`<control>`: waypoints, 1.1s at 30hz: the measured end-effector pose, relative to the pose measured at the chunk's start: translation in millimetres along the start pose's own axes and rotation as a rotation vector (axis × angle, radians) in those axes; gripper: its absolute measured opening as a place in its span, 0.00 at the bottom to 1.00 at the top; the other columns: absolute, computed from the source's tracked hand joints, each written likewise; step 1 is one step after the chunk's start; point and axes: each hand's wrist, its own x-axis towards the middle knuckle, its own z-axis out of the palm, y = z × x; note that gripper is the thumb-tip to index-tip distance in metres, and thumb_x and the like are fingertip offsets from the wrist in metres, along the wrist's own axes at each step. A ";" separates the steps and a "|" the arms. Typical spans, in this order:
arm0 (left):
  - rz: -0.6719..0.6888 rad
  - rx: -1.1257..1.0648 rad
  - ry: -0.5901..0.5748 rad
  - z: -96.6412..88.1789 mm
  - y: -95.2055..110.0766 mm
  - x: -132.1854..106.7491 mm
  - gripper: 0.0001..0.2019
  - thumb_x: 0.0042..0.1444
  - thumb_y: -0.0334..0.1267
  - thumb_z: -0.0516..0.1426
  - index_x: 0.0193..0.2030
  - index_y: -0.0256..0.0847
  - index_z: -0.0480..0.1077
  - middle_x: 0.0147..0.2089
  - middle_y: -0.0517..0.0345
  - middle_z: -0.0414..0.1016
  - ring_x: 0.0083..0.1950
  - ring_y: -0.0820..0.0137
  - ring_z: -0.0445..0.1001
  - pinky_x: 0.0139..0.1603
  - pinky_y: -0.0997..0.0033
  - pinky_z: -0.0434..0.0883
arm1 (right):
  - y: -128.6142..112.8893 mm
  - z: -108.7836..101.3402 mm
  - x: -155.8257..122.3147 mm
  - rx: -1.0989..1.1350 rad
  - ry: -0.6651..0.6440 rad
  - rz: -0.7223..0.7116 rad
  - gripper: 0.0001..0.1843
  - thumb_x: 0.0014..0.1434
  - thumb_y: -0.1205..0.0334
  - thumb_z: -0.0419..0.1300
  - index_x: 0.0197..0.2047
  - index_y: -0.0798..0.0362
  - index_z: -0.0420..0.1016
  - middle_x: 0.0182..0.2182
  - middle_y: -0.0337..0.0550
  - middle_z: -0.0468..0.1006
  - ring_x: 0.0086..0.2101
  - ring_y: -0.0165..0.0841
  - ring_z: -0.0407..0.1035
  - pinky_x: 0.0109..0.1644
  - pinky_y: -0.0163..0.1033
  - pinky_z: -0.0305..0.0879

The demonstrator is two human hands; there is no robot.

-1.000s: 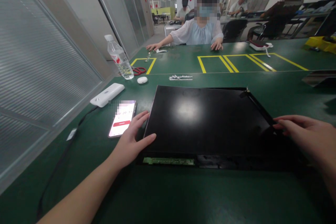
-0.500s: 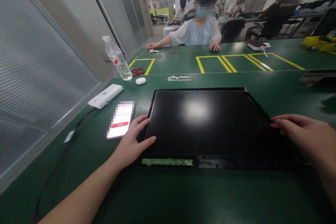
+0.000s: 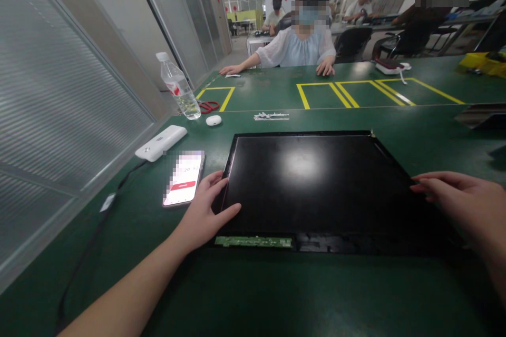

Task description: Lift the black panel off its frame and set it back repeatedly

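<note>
A dark LCD panel (image 3: 316,184) lies flat on the green table, with light glaring off its middle. Along its near edge runs a narrow green circuit board (image 3: 253,242). My left hand (image 3: 207,210) grips the panel's left edge, its thumb resting over the screen and its fingers along the side. At the opposite edge, my right hand (image 3: 458,195) holds the panel's side between thumb and fingers; some fingertips are hidden there. Just left of my left hand is a lit phone (image 3: 185,179).
Left of the panel are a white power bank (image 3: 161,143) with a black cable, a white earbud case (image 3: 214,120), a water bottle (image 3: 179,87) and red-handled scissors (image 3: 209,107). Beyond it lie white scraps (image 3: 271,116). A masked person (image 3: 302,45) sits opposite.
The whole view has shifted slightly. My left thumb lies a little farther over the screen; both hands stay at the panel's edges.
</note>
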 end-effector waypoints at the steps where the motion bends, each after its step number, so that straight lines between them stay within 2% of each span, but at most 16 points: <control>1: 0.007 0.003 0.004 0.7 0.8 -0.1 0.36 0.61 0.61 0.62 0.69 0.42 0.72 0.78 0.37 0.60 0.79 0.39 0.59 0.77 0.31 0.59 | 0.1 0.0 0.5 -0.002 0.003 -0.002 0.12 0.36 0.48 0.58 0.22 0.42 0.78 0.22 0.44 0.79 0.32 0.50 0.76 0.41 0.53 0.70; 6: 0.023 0.034 0.017 4.0 4.5 0.1 0.34 0.62 0.58 0.61 0.69 0.38 0.72 0.77 0.34 0.60 0.79 0.37 0.59 0.77 0.31 0.60 | -5.9 -1.9 -2.2 -0.042 -0.022 0.062 0.13 0.38 0.49 0.59 0.25 0.45 0.79 0.24 0.45 0.80 0.32 0.47 0.74 0.42 0.50 0.68; 10: 0.057 0.074 0.033 6.5 1.9 0.4 0.34 0.62 0.57 0.61 0.68 0.38 0.72 0.77 0.35 0.60 0.79 0.38 0.60 0.77 0.34 0.61 | -12.9 -4.0 -7.5 -0.022 -0.031 0.096 0.12 0.37 0.50 0.58 0.24 0.45 0.78 0.25 0.45 0.80 0.34 0.47 0.75 0.44 0.49 0.69; 17: 0.094 0.122 0.041 10.0 -3.2 -1.3 0.33 0.64 0.56 0.61 0.70 0.39 0.70 0.78 0.36 0.58 0.79 0.39 0.60 0.77 0.34 0.62 | -6.1 -3.0 -3.3 -0.020 -0.014 0.011 0.13 0.36 0.48 0.57 0.23 0.42 0.79 0.24 0.44 0.81 0.33 0.50 0.76 0.42 0.52 0.70; 24: 0.088 0.116 0.025 7.8 -0.9 -0.9 0.33 0.63 0.56 0.61 0.69 0.40 0.71 0.78 0.37 0.58 0.79 0.38 0.59 0.77 0.34 0.62 | -8.1 -1.7 -4.1 -0.044 0.000 0.016 0.11 0.37 0.48 0.58 0.22 0.43 0.77 0.22 0.44 0.79 0.30 0.48 0.74 0.40 0.51 0.70; 33: 0.058 0.128 -0.022 5.7 2.0 0.3 0.37 0.64 0.58 0.59 0.72 0.33 0.68 0.79 0.29 0.55 0.80 0.37 0.57 0.78 0.34 0.59 | -17.1 -5.7 -10.1 -0.040 -0.009 0.059 0.10 0.35 0.51 0.57 0.22 0.43 0.76 0.22 0.45 0.78 0.32 0.48 0.74 0.41 0.50 0.70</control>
